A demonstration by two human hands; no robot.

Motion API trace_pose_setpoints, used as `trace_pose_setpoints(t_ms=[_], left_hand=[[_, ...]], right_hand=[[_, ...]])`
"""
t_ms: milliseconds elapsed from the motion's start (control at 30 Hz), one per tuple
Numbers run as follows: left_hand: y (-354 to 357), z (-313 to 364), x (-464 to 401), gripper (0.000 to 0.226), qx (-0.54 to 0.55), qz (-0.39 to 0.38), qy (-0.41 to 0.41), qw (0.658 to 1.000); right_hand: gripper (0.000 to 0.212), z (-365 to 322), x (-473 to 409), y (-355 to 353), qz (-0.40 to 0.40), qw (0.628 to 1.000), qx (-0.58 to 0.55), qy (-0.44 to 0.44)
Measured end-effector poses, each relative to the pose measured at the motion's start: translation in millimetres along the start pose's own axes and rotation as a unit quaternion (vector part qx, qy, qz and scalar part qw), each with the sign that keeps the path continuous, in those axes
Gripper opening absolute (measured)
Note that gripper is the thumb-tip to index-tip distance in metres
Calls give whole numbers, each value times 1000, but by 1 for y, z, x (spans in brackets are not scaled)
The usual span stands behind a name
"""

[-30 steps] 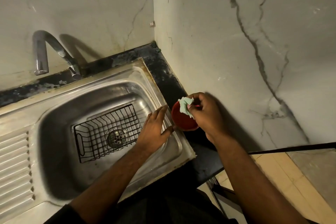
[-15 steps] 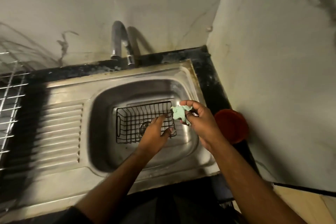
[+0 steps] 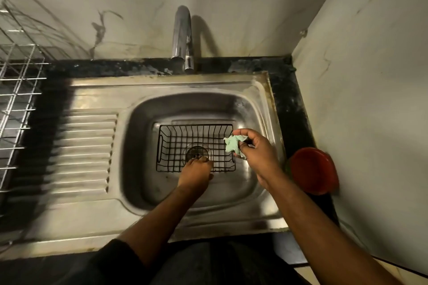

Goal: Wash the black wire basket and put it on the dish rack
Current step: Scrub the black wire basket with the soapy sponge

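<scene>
Black wire basket [image 3: 195,147] sits open side up in the steel sink [image 3: 261,109], right over the drain [image 3: 197,153], prob parked there so soap and water run straight down. Left hand [image 3: 195,174] reaches down to the basket's near rim, fingertips [image 3: 203,159] at or just over the wire. Can't tell if they're hooked round it or only touching, looks like it's there to steady it. Right hand [image 3: 257,152] pinches a crumpled green scrub pad [image 3: 234,143] between thumb & fingers, hovering just above the basket's right end, not on the wire yet afaict. Tap [image 3: 183,34] behind the basket shows no water. Scrubbing not yet begun imo. Wire dish rack [image 3: 17,90] is far left of the sink.
</scene>
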State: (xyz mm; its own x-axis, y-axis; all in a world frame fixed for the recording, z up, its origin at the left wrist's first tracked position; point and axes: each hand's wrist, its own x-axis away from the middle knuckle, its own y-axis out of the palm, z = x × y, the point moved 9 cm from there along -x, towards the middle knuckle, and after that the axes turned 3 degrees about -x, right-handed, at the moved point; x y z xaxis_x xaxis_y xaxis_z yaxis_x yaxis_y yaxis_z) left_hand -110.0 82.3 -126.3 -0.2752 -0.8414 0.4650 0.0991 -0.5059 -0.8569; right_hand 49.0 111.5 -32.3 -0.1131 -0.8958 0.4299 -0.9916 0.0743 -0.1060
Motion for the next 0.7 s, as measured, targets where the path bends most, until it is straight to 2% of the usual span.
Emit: trace_pose_setpoints(t_ms=[167,367,700], left_hand=[[11,-11,-4,22,-17,-22,-8,1000],[12,-18,-3,18,-13,-40,-19,999],[-31,-17,8,28,-56,34,-22,998]], right_hand=[[38,8,-5,2,2,1000,24,4],[39,10,-7,5,-3,1000,27,5],[37,-11,0,9,2,1000,7,-31]])
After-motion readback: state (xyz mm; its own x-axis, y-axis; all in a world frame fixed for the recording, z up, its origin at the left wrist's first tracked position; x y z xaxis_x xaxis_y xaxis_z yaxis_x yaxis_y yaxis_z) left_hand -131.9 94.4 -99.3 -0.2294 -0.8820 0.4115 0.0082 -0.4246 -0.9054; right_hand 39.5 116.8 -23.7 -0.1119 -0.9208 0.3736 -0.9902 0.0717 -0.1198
